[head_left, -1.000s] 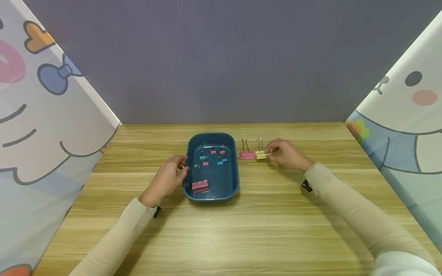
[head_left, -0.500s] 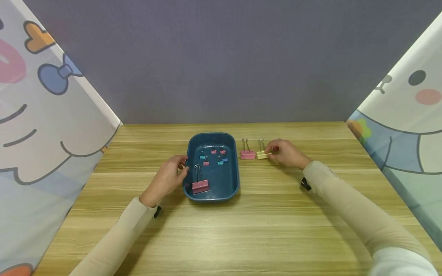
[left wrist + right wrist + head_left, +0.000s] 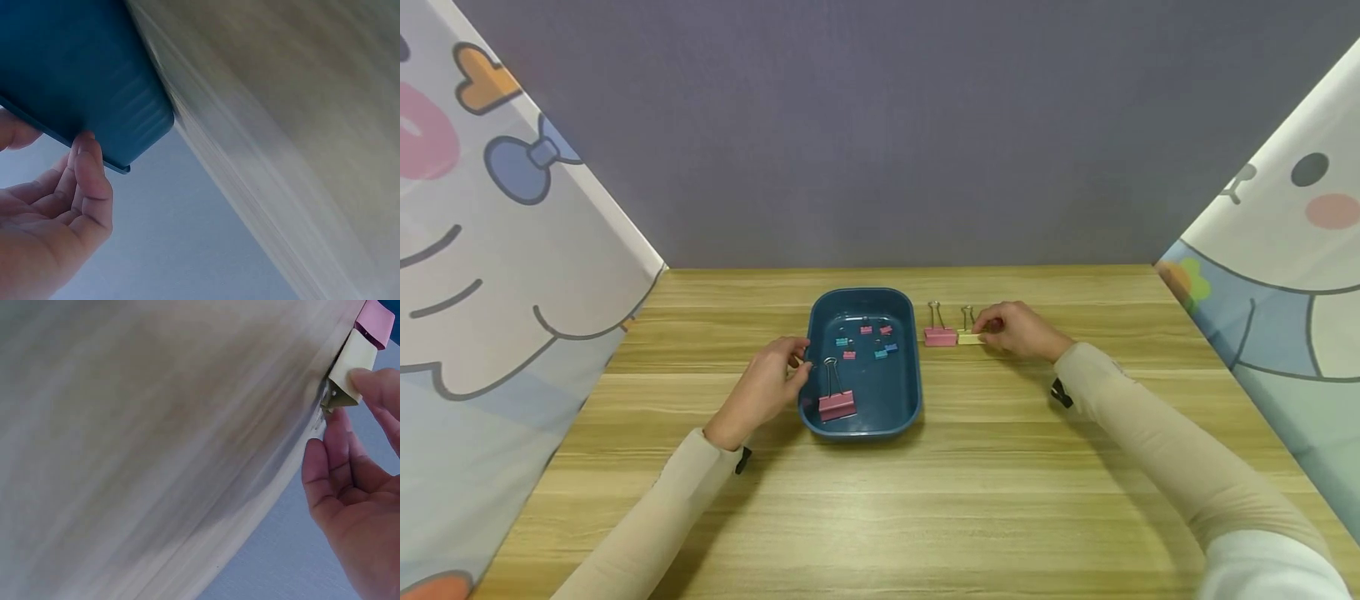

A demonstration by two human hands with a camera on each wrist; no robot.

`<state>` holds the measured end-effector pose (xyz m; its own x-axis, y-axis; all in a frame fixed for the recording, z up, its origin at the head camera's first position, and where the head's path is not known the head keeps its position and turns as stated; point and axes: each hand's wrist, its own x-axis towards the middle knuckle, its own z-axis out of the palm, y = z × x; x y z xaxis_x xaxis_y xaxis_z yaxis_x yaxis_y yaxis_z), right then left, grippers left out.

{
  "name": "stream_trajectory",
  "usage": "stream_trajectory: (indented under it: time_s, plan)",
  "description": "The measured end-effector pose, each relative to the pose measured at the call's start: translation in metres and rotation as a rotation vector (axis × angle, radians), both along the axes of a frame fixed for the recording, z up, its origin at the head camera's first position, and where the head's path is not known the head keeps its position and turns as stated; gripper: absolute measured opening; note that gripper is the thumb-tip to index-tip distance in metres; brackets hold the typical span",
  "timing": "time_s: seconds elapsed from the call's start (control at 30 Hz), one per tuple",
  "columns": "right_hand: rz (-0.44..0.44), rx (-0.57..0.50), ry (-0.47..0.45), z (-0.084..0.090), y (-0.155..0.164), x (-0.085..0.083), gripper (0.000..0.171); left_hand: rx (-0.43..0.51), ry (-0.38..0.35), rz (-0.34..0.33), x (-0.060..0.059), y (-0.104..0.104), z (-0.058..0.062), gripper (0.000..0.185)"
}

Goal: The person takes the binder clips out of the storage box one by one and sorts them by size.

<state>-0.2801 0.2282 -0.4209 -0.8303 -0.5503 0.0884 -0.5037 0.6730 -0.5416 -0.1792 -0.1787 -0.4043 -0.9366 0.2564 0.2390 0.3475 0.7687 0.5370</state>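
A blue tray [image 3: 912, 392] [image 3: 75, 81] sits mid-table. It holds a large pink binder clip [image 3: 836, 404] and several small coloured clips [image 3: 867, 340]. My left hand [image 3: 769, 387] holds the tray's left rim, with its fingertips [image 3: 86, 150] at the lip. Right of the tray, a pink binder clip [image 3: 940, 336] [image 3: 377, 322] and a yellow binder clip [image 3: 969, 337] [image 3: 351, 372] lie side by side on the wood. My right hand [image 3: 1017, 330] pinches the yellow clip between thumb and forefinger [image 3: 370, 384].
The wooden table [image 3: 880, 500] is bordered by a grey back wall [image 3: 880, 133] and by printed cartoon panels on the left [image 3: 497, 275] and right [image 3: 1277, 250]. Bare wood stretches in front of the tray and to both sides.
My right hand has nudged the yellow clip slightly left, closer to the pink clip on the table. The left hand and the tray have stayed in place.
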Motion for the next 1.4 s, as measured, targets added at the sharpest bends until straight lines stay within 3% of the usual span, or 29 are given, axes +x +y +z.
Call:
stream_trajectory:
  time_s: [0.57,0.77,1.0,1.4]
  plan:
    - [-0.042,0.042,-0.054,0.006,-0.003,0.001,0.016,0.009,0.013,-0.016,0.001,-0.001,-0.001,0.035]
    - [-0.022,0.028,0.006,0.012,-0.007,0.005,0.017,0.009,0.015,-0.013,0.001,-0.001,0.000,0.035]
    - [0.062,0.016,0.108,0.025,-0.018,0.016,0.013,0.006,0.022,-0.011,0.001,-0.001,-0.001,0.034]
    - [0.083,0.027,0.134,0.039,-0.043,0.032,0.016,0.017,0.025,-0.018,0.002,-0.002,-0.001,0.034]
